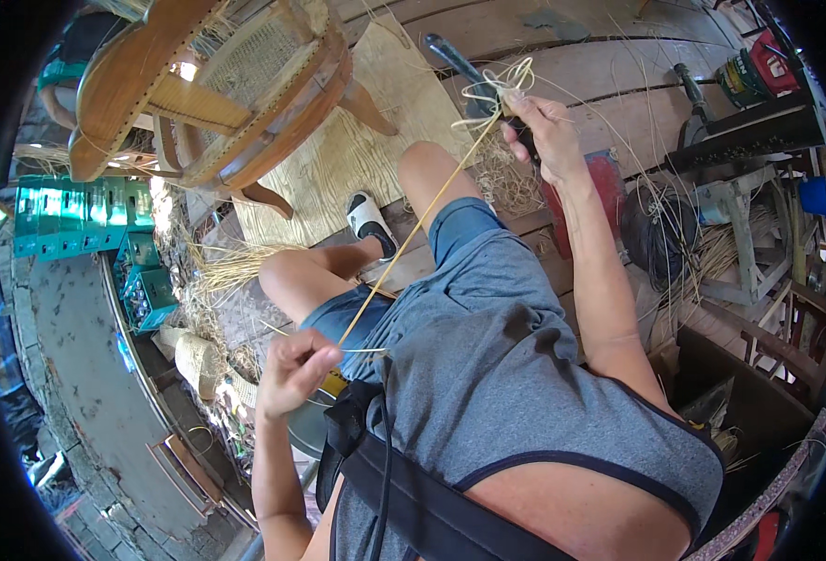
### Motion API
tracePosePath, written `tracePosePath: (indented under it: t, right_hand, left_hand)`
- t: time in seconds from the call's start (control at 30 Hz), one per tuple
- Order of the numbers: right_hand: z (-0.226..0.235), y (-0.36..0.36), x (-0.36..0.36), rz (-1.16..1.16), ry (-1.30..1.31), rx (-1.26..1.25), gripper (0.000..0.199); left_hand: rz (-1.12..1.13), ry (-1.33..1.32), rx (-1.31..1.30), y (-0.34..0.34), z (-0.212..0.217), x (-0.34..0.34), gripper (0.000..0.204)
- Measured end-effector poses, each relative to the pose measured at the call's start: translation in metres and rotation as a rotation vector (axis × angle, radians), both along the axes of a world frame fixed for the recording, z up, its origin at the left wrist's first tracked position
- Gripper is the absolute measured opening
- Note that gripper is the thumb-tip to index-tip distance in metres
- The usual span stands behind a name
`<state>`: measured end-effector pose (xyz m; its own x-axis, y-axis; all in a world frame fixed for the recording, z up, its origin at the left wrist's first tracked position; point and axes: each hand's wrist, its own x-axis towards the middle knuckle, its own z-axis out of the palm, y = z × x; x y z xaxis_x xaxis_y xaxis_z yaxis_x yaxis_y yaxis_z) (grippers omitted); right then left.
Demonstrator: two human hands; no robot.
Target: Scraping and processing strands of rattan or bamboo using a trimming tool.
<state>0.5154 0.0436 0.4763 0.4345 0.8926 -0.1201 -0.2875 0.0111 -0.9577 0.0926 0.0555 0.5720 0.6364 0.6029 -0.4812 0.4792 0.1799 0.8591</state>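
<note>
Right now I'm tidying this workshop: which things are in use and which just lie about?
In use:
cane strip
left hand
right hand
dark tool
chair

Lying about:
green crates
blue cup
plywood sheet

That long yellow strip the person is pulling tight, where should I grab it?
Grab the cane strip at its bare middle, from the side. It runs taut and straight between the left hand and right hand, and its looped end bunches up by the right hand.
</note>
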Motion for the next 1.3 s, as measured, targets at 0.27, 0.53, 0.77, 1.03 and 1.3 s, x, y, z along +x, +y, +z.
tracePosePath:
  t: [0.27,0.53,0.77,1.03,1.3]
  right_hand:
    - [0.013,-0.016,-0.073,0.021,-0.415,-0.122,0.037]
    - [0.010,-0.025,-0.099,0.010,-0.512,-0.100,0.035]
    - [-0.002,-0.028,-0.073,0.107,-0.302,-0.146,0.034]
    - [0.003,-0.005,-0.005,0.002,-0.040,-0.054,0.029]
    - [-0.004,0.004,0.010,-0.075,-0.073,-0.037,0.029]
  left_hand:
    - [-0.257,0.284,1.032,0.050,-0.034,0.095,0.043]
    - [0.037,-0.227,0.082,0.042,-0.073,0.166,0.023]
    - [-0.005,-0.205,0.363,0.025,-0.069,0.145,0.025]
    - [0.060,-0.052,0.274,-0.005,-0.018,0.065,0.018]
    - [0.133,0.016,0.107,-0.013,-0.001,-0.014,0.013]
